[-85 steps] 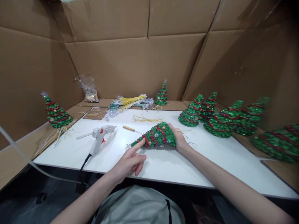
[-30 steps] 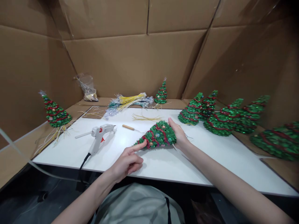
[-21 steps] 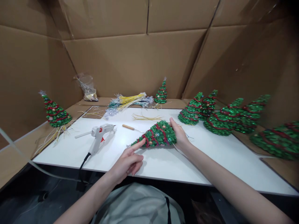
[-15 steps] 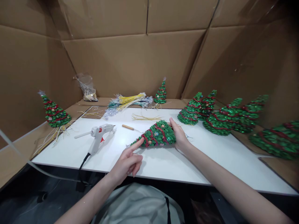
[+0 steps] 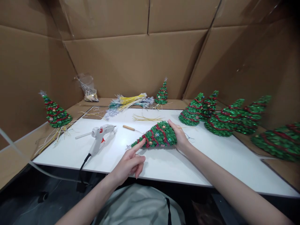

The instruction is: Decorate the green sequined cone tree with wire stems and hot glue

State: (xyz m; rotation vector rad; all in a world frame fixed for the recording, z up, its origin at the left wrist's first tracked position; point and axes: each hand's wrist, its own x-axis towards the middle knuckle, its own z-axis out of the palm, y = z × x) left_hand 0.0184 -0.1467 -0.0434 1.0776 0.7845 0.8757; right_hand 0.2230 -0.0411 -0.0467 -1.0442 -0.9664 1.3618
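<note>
A small green Christmas tree (image 5: 159,136) with red garland and little ornaments lies on its side over the white table, its silver star (image 5: 128,147) pointing left. My right hand (image 5: 180,137) grips it at the wide base, partly hidden behind the leaves. My left hand (image 5: 130,161) has its index finger stretched out, the tip touching the tree near its narrow end; the other fingers are loosely curled and hold nothing. Just behind the tree lies an awl (image 5: 129,127) with a wooden handle. To the left rests a white glue gun (image 5: 99,137) with a glue stick in its back.
Several decorated trees (image 5: 221,122) stand along the right side, one tree (image 5: 56,112) at the left, another tree (image 5: 162,92) at the back. Bundles of coloured wire (image 5: 128,101), loose yellow wires (image 5: 146,118) and a plastic bag (image 5: 88,89) lie toward the cardboard wall (image 5: 122,62).
Almost nothing differs. My left hand has shifted very slightly right, its fingertip still on the tree; the silver star shows a little more clearly. My right hand keeps its hold.
</note>
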